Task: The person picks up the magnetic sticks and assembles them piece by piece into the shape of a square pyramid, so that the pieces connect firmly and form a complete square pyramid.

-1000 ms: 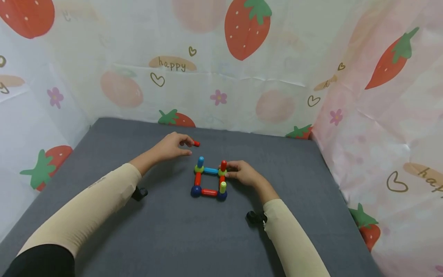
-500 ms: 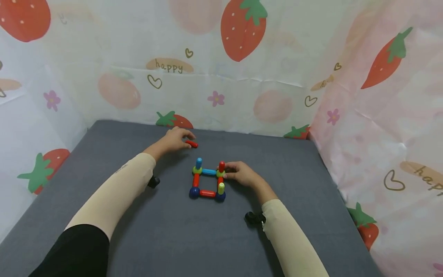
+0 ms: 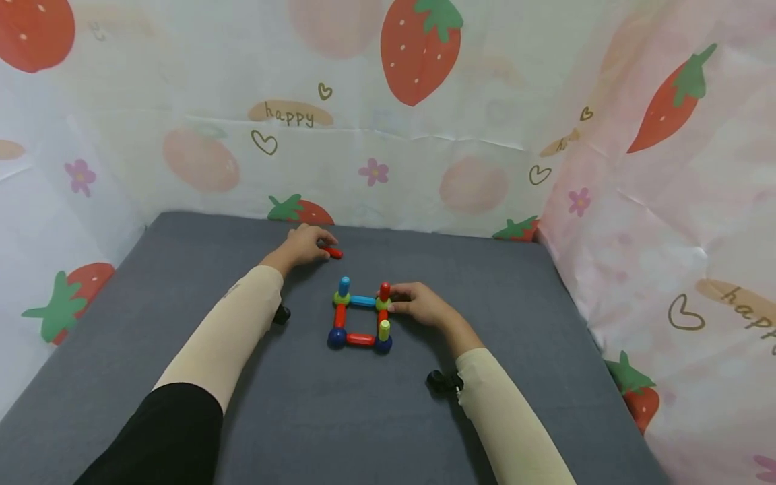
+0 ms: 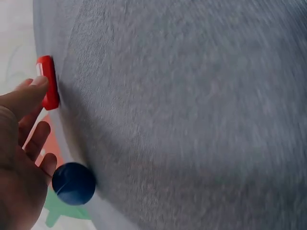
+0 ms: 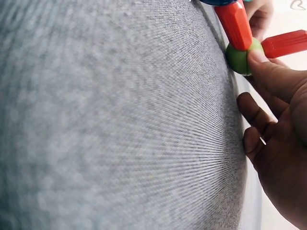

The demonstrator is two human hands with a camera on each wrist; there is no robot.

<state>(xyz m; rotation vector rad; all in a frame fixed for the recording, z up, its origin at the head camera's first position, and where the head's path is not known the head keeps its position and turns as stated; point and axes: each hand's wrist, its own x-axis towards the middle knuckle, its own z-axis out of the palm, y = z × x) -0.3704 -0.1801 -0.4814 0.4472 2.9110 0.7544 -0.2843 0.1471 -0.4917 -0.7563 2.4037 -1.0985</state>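
A small square frame [image 3: 360, 316] of coloured sticks and balls stands on the grey mat [image 3: 303, 417]. Short posts rise from three of its corners: blue, red and yellow-green. My right hand [image 3: 418, 304] pinches the green ball [image 3: 381, 304] at the far right corner, under the red post [image 3: 384, 291]. The right wrist view shows a digit pressed on that green ball [image 5: 240, 57]. My left hand [image 3: 306, 244] reaches to the mat's far edge, where its fingertips hold a loose red stick [image 3: 333, 253] lying on the mat. In the left wrist view one fingertip lies on the red stick [image 4: 47, 81], and a dark blue ball [image 4: 73, 183] sits by the palm.
Strawberry-print sheets [image 3: 418, 135] wall the mat in at the back, left and right. Black wrist mounts show at the left sleeve [image 3: 281, 314] and the right sleeve [image 3: 441, 381].
My left hand has moved a little farther away with the red stick, which now lies on the mat. The right hand and the frame have stayed put.
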